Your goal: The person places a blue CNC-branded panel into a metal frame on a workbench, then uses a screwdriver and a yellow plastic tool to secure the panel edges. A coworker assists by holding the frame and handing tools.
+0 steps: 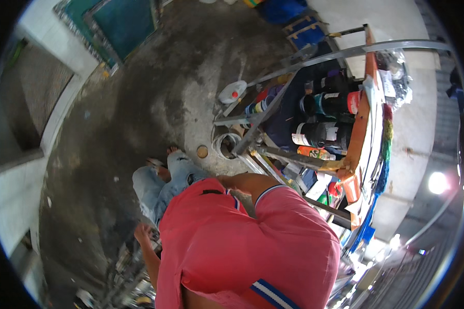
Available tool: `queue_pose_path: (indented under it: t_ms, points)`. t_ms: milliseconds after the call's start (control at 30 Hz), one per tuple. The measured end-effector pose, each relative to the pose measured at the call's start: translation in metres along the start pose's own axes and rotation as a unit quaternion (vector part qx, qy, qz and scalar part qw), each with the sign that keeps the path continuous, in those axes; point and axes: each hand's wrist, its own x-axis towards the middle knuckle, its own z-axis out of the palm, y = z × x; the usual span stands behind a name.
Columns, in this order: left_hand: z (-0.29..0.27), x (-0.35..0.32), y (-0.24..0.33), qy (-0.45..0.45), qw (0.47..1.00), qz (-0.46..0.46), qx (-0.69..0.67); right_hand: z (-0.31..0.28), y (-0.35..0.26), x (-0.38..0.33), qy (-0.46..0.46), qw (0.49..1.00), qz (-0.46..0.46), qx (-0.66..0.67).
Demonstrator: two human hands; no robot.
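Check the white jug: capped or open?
Capped, it appears: a red cap shows on the jug.

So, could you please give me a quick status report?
Left hand beside jeans, apparently empty. Right hand hidden by pink shirt. Bottles on rack at right. Bucket beside rack.

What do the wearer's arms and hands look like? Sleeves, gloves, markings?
Right arm: short pinkish-red fabric sleeve, edged with narrow dark-blue-and-white trim; bare forearm below. Bare left hand: no glove or watch visible. Right hand is hidden.
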Motion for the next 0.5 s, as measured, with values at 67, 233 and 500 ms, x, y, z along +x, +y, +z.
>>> queue_pose_path:
  t_ms: [67, 233, 500]
  points:
    - [-0.022, 0.013, 0.028, -0.007, 0.998, -0.045, 0.03, -0.005, -0.037, 0.011, -0.02, 0.998, 0.0, 0.067]
    - [-0.051, 0.066, 0.134, -0.095, 0.983, -0.106, 0.118, -0.029, -0.151, 0.082, -0.047, 0.93, -0.054, 0.36]
    - [-0.087, 0.087, 0.453, 0.043, 0.983, 0.151, -0.091, -0.12, -0.389, -0.006, 0.25, 0.95, -0.187, -0.003]
